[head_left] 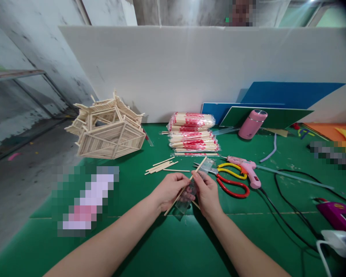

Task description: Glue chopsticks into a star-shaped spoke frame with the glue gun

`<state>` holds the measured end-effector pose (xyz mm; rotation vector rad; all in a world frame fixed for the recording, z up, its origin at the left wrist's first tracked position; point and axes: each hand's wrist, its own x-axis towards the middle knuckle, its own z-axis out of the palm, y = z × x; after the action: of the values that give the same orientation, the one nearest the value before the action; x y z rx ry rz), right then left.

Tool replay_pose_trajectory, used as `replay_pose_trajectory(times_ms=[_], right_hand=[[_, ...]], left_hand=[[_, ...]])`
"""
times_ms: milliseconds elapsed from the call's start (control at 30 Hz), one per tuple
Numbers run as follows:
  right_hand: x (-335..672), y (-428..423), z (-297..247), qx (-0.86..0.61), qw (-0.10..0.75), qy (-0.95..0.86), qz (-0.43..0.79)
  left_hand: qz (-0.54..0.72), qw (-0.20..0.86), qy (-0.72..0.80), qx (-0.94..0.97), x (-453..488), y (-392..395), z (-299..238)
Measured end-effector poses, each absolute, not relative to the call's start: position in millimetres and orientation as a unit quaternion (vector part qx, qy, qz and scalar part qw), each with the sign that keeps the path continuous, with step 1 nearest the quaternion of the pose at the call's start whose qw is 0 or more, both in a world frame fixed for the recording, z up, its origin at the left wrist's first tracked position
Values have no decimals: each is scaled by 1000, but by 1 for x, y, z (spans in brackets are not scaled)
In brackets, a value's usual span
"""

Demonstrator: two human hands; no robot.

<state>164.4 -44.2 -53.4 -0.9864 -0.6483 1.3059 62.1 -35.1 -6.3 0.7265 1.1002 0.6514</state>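
My left hand (174, 189) and my right hand (207, 192) come together over the table, both closed in a pinch on a thin wooden stick (202, 164). The stick slants from lower left to upper right. Behind and below it is a clear flat plastic strip (182, 206), partly covered by my fingers. Under my right hand another stick end (196, 205) pokes out. Several loose wooden sticks (161, 166) lie just beyond my left hand. Scissors (233, 186) with red and yellow handles rest to the right of my right hand, beside a pink glue gun (245, 166).
A wooden stick model (112, 134) stands at left. Wrapped chopstick bundles (193, 140) lie at the back, near a pink bottle (253, 125) and coloured boards (291, 96). Black cable (285, 219), a purple device (338, 215) and a white plug (338, 243) occupy the right. A person stands behind the white board (161, 69).
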Motion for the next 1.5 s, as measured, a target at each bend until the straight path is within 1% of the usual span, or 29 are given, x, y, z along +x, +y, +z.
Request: replay_pose_trajectory(times_ms=[400, 600, 1000, 1300, 1500], right_hand=[[164, -44, -55, -420, 639, -277, 582], [164, -44, -54, -427, 643, -296, 563], [168, -45, -55, -441, 616, -350, 551], [169, -44, -55, -415, 590, -357, 593], [172, -44, -49, -377, 540, -349, 667]], left_hand=[[301, 751, 492, 322, 62, -35, -9], [325, 737, 489, 334, 64, -38, -11], [324, 715, 514, 346, 60, -39, -3], [339, 689, 506, 392, 57, -39, -7], [324, 666, 499, 449, 48, -36, 1]])
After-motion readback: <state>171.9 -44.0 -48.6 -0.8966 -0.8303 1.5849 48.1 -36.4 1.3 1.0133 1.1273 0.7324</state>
